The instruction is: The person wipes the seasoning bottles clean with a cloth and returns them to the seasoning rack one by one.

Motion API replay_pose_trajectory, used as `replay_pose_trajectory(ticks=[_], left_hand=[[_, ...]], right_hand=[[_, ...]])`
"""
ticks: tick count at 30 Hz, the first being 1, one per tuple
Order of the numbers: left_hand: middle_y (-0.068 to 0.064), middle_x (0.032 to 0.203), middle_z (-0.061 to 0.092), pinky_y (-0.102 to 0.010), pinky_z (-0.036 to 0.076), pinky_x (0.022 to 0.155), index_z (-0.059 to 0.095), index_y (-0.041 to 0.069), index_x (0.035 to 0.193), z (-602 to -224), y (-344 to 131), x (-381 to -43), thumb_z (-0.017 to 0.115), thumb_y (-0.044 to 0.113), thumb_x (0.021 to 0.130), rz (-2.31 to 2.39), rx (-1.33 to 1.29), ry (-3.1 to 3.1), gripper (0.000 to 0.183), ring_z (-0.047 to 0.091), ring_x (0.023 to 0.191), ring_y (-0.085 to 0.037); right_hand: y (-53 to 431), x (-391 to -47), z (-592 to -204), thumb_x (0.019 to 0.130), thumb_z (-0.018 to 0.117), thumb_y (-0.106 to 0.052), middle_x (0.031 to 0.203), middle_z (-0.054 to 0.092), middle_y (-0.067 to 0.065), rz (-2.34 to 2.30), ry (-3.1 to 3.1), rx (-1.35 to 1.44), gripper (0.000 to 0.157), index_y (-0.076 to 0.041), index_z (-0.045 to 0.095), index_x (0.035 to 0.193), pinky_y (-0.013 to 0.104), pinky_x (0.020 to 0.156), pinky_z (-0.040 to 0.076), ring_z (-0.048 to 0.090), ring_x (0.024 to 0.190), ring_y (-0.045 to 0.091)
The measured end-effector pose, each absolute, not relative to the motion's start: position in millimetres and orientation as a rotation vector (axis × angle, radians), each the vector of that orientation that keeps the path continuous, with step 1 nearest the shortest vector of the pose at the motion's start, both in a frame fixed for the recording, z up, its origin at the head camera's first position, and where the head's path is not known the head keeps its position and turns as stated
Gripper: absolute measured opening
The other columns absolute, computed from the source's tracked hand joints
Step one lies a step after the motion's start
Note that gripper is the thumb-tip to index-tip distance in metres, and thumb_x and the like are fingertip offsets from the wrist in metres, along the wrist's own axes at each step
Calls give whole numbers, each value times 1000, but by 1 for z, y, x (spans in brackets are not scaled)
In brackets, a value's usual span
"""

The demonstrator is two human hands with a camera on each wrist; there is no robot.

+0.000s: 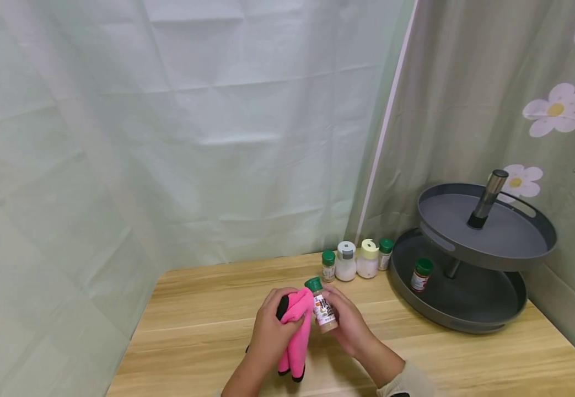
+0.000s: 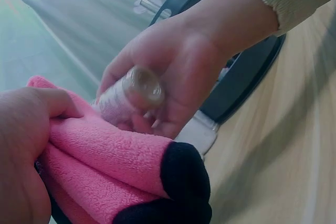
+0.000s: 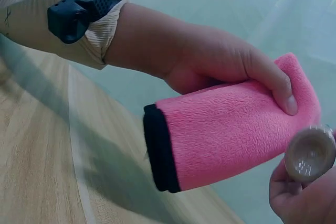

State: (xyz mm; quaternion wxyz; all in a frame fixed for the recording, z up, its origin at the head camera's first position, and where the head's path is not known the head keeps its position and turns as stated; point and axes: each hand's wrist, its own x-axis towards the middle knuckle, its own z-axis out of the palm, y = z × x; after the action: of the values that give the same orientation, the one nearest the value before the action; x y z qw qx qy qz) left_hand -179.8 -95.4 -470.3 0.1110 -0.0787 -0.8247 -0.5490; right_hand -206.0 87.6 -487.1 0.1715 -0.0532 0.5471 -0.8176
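Note:
My left hand (image 1: pixel 271 331) grips a folded pink cloth (image 1: pixel 297 336) with black edging, thumb on top of the folds. In my right hand (image 1: pixel 349 322) is a spice jar (image 1: pixel 324 311) with a green cap and a printed label, tilted, cap up and toward the cloth. The cloth's upper fold lies right at the jar's side. From the left wrist view, the jar's clear base (image 2: pixel 148 88) faces the camera, with the right fingers curled round its body. The right wrist view shows the cloth (image 3: pixel 231 129) hanging in the left hand (image 3: pixel 236 66), close by the jar's base (image 3: pixel 310 156).
Along the table's back edge stand a green-capped jar (image 1: pixel 328 266), a white-lidded jar (image 1: pixel 345 262), a yellow-lidded jar (image 1: pixel 368 259) and another green-capped jar (image 1: pixel 385 255). To the right is a two-tier grey rack (image 1: pixel 485 325), a green-capped jar (image 1: pixel 420 275) on its lower tier. Curtains surround the table (image 1: pixel 188 331).

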Motion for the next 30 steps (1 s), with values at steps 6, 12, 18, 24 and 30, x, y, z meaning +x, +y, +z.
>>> replay_pose_trajectory(ticks=[6, 12, 18, 24, 30], left_hand=[[8, 116, 63, -27, 56, 87, 64, 32, 117, -467, -99, -181, 83, 9, 81, -1673, -193, -2390, 47, 61, 107, -17], [11, 117, 62, -26, 53, 93, 64, 34, 118, -466, -93, -176, 82, 6, 80, -1703, -309, -2464, 50, 60, 111, -15], [10, 115, 62, -25, 52, 90, 65, 34, 119, -470, -85, -170, 80, 7, 80, -1642, -487, -2583, 50, 60, 107, -12], [11, 114, 63, -25, 53, 89, 65, 35, 118, -474, -83, -169, 79, 9, 81, -1637, -576, -2612, 47, 60, 105, -10], [11, 115, 63, -25, 53, 88, 65, 36, 117, -470, -86, -171, 82, 15, 82, -1628, -441, -2579, 44, 61, 106, -13]], right_hand=[[88, -204, -485, 105, 45, -28, 99, 59, -2, -2296, 1503, -196, 25, -17, 55, 124, 26, 73, 53, 58, 84, 9], [88, -204, -484, 106, 40, -30, 100, 63, -4, -2358, 1524, -151, 30, -14, 49, 130, 25, 75, 52, 60, 83, 7], [87, -207, -484, 106, 38, -30, 101, 63, 0, -2500, 1544, 30, 33, -7, 48, 127, 21, 70, 53, 61, 84, 8], [88, -210, -485, 108, 34, -36, 101, 63, -1, -2518, 1543, 87, 47, 0, 45, 136, 20, 68, 52, 58, 84, 10], [87, -208, -486, 107, 38, -36, 101, 62, -2, -2442, 1570, 37, 47, 2, 49, 131, 22, 76, 52, 61, 89, 9]])
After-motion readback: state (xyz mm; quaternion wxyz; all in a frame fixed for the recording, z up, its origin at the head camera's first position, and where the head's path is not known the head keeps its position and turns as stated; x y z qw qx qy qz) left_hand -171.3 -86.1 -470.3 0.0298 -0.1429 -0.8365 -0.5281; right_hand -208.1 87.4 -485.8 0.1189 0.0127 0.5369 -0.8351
